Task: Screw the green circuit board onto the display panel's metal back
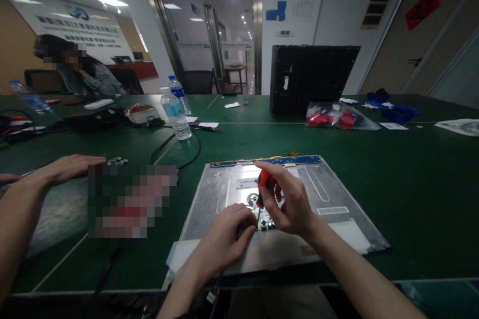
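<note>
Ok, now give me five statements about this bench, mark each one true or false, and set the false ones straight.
1. The right hand holds a red-and-black screwdriver. True.
2. The left hand grips a water bottle. False: it is down by the circuit board, over the flat metal panel.
3. A blue strip runs along the panel's near edge. False: it runs along the far edge.
4. A clear plastic bag with red contents lies by the lower right corner of the large black casing. True.
5. The tabletop is white. False: it is green.
</note>
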`<state>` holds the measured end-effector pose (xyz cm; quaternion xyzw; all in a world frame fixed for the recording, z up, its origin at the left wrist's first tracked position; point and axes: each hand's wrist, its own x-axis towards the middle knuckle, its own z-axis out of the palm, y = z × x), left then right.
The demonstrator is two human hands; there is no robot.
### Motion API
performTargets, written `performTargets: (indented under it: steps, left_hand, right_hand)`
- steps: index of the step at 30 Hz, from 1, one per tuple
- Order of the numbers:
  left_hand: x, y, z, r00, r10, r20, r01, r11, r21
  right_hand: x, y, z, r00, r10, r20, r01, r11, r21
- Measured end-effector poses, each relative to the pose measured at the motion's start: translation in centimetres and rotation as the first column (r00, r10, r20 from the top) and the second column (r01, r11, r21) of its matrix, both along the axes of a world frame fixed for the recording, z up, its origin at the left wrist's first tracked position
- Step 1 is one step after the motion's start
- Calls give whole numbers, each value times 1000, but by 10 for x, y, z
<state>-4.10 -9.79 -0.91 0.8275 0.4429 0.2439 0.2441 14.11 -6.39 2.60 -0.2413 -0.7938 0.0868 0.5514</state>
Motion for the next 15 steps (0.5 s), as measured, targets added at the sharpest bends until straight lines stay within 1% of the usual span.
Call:
performTargets:
  steps: [6,8,13,15]
  left_hand:
    - [0,0,0,1000,-1,11,1,1000,-13]
    - [0,0,0,1000,0,13,0,1000,-10]
    - [1,0,1,1000,3,-4,-3,1000,1]
    - [1,0,1,1000,5,-11,-5,1000,5]
  right_hand:
    - [-3,4,-6,1000,-29,-7,29,998,57]
    - [-2,3,-6,1000,-26,4,25,999,43]
    - [1,0,-4,999,42,6,-42,999,-33]
    - [1,0,-3,999,37,-4,-37,999,-37]
